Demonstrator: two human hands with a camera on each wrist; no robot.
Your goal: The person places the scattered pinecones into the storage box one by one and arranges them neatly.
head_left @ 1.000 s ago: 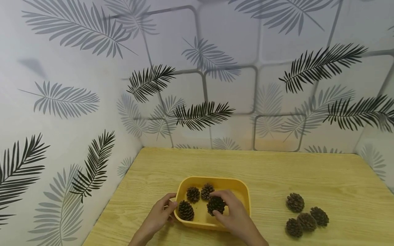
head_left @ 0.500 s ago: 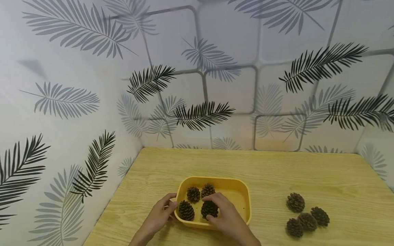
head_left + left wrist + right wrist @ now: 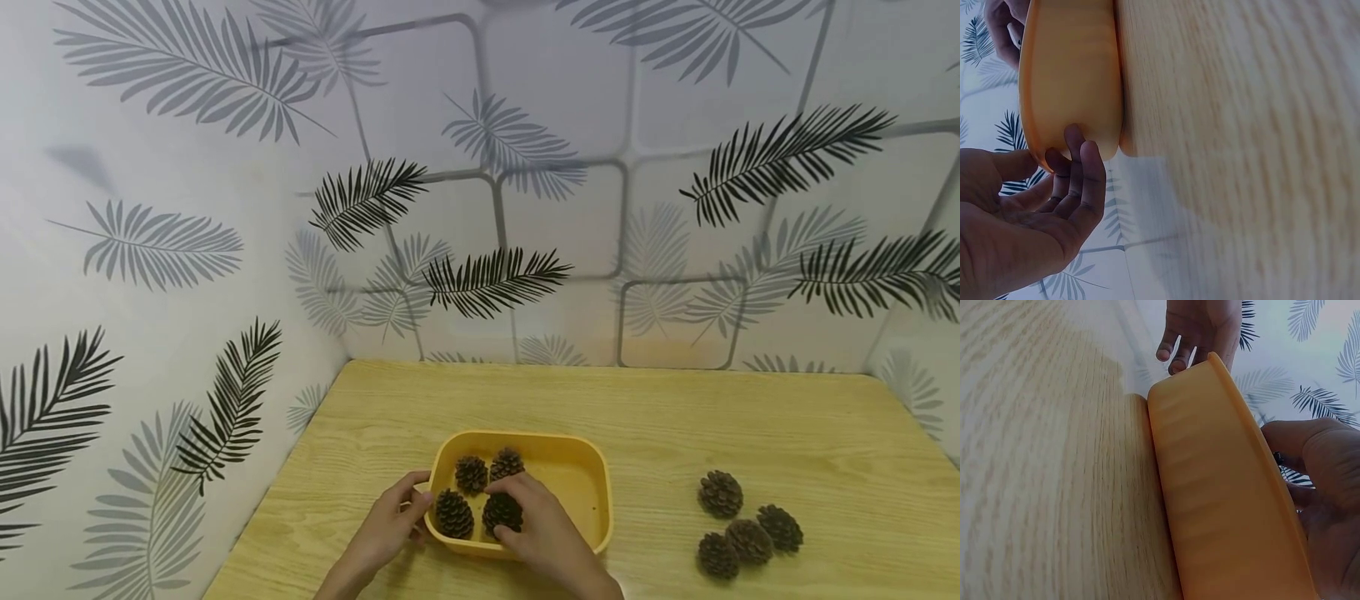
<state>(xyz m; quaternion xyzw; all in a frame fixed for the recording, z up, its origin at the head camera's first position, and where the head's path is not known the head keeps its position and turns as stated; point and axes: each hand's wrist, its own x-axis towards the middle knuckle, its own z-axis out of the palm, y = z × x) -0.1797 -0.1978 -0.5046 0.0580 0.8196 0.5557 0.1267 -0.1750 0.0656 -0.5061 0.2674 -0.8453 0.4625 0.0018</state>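
A yellow plastic tub (image 3: 558, 550) stands on the table with several brown pine cones in it. My left hand (image 3: 392, 518) grips its left end; in the left wrist view, that hand (image 3: 1054, 206) has the thumb at the rim and curled fingers against the outer wall. Inside the tub, my right hand (image 3: 543, 525) holds a dark pine cone (image 3: 502, 514) between thumb and fingers, low near the front wall. Beside it are a left pine cone (image 3: 453, 514) and two farther back, one (image 3: 471, 473) next to the other (image 3: 507, 463). The right wrist view mostly hides the held cone behind the tub wall (image 3: 1229, 487).
To the right on the wooden table (image 3: 645, 417) lies a loose group of several pine cones (image 3: 748, 541), with one cone (image 3: 720, 493) slightly behind the others. A wall (image 3: 555, 317) with a leaf pattern rises at the table's back edge.
My right hand has moved left inside the tub with its pine cone, closer to the front left cone. My left hand keeps its place on the tub's end.
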